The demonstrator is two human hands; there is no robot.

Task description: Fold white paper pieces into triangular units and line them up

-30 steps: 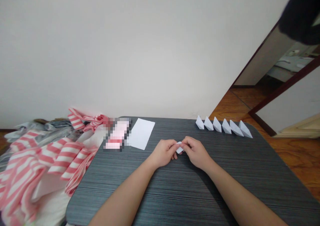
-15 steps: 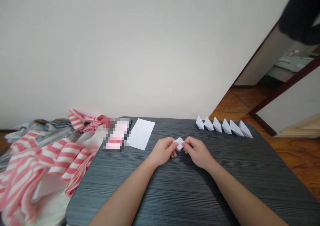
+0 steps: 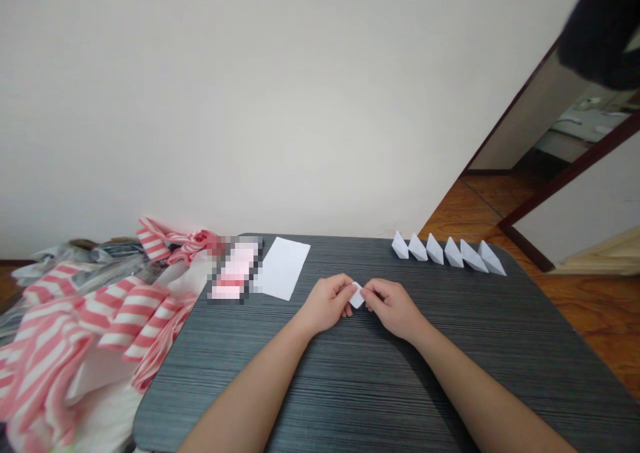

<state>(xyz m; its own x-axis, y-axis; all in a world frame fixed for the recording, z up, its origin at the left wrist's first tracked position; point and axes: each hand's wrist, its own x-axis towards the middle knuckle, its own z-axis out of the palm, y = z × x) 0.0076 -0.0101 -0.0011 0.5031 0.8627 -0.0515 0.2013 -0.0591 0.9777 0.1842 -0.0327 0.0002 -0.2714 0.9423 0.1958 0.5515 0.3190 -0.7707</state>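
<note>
A small folded piece of white paper [image 3: 357,296], roughly diamond-shaped, is held between my two hands above the dark table [image 3: 350,393]. My left hand [image 3: 326,304] pinches its left corner between thumb and fingers. On the opposite corner, my right hand [image 3: 393,306] grips with thumb and forefinger, its fingers curled. Several folded white paper boats [image 3: 453,253] stand in a row at the table's back right. To the left of my hands lies a stack of flat white paper [image 3: 286,268].
A blurred-out pinkish rectangular object [image 3: 234,269] lies beside the white paper. Red-and-white striped cloth [image 3: 127,313] is heaped off the table's left side, among plastic bags. A plain wall [image 3: 310,106] rises behind the table. Wooden floor [image 3: 595,306] shows at right.
The folded paper has turned between my fingers: its creased face with a centre fold has given way to a plainer, tilted one. My right hand has shifted slightly left.
</note>
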